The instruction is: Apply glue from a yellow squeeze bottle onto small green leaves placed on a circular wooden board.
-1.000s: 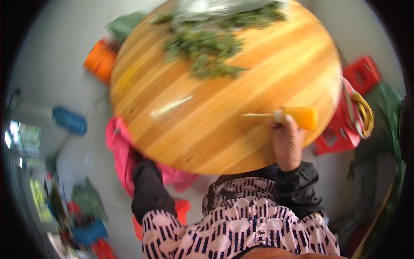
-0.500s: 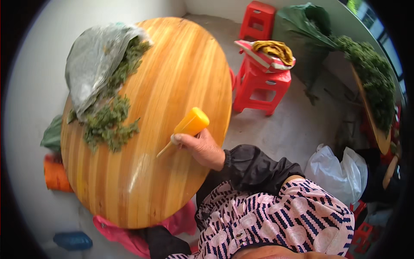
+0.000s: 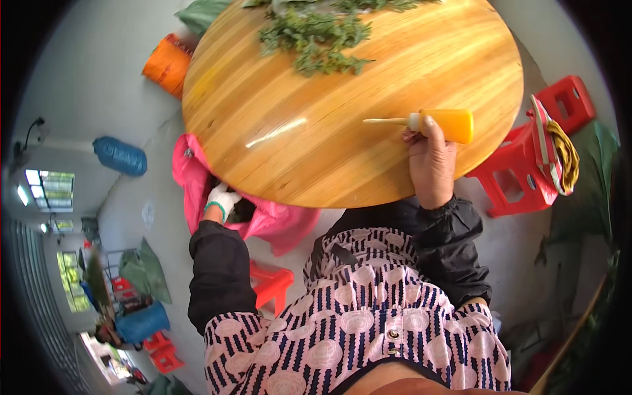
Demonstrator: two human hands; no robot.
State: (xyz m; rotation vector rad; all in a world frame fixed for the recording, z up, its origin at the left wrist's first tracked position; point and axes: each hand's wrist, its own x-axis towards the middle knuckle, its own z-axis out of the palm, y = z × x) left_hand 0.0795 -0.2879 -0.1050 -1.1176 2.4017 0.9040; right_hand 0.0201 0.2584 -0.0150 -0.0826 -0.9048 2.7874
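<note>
The right hand (image 3: pixel 431 161) was closed around an orange-handled knife (image 3: pixel 421 123), gripping it where the pale blade met the thick orange handle. The knife lay flat and roughly level across the round wooden tabletop (image 3: pixel 316 141), blade pointing toward the person's left and handle toward the right rim. Held low against the wood, the tool appeared to be steadied on the surface rather than raised for a cut; this is a judgement from its flat attitude.

The left hand (image 3: pixel 220 199) wore a white work glove and reached below the near-left rim of the table, into a pink plastic bag (image 3: pixel 197 181) hanging just beside the table edge. Whether the gloved fingers were closed on anything could not be determined, because the bag folds and shadow hid them. The bag sat close under the rim, presumably so that material could pass between table and bag with little travel.

A pile of green leafy sprigs (image 3: pixel 313 36) lay at the far side of the tabletop, well apart from both hands, with bare wood between the pile and the knife. The knife was therefore in the right hand, on the right near portion of the table, and well apart from the left hand.

A red plastic stool (image 3: pixel 510 181) stood just beside the table on the right.
</note>
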